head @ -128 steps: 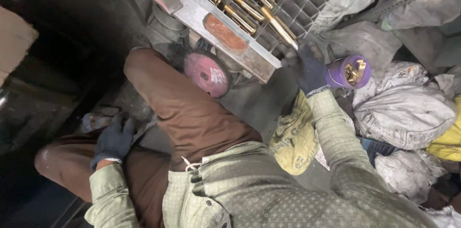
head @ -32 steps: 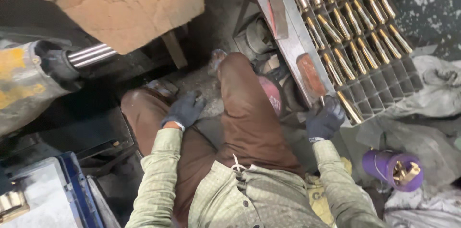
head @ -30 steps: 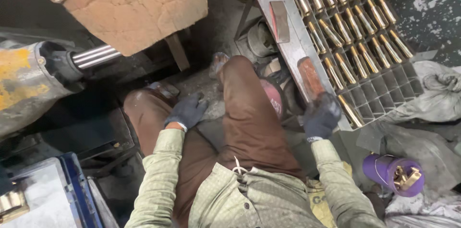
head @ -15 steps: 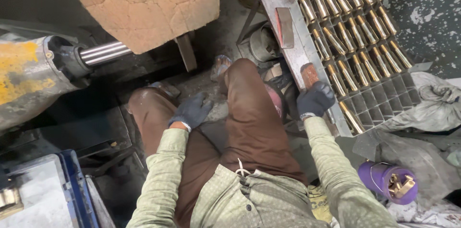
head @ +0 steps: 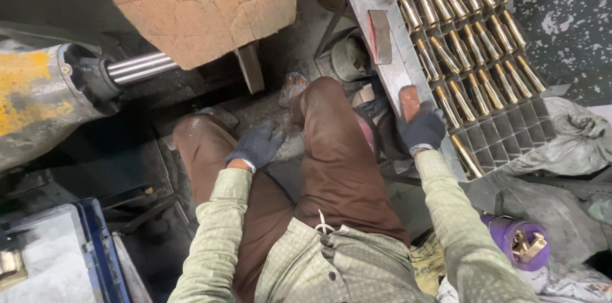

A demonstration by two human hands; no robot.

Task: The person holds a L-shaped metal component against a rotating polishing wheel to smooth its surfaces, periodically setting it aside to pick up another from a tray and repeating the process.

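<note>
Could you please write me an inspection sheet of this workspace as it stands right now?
Surface: grey metal tray with a grid of cells, set at the person's right.
Job's things: brass pins fill most cells; the nearest rows are empty, and one pin lies loose at the near edge. A reddish block and a grey flat bar lie on the tray's rim.
Clutter: purple container with brass pieces; grey sacks; worn brown block.
Grippers: gloved right hand rests on the tray rim against the reddish block; gloved left hand lies open between the knees.
Cables: nothing seen.
Surroundings: yellow machine with steel rod; blue bin; dark floor.
</note>
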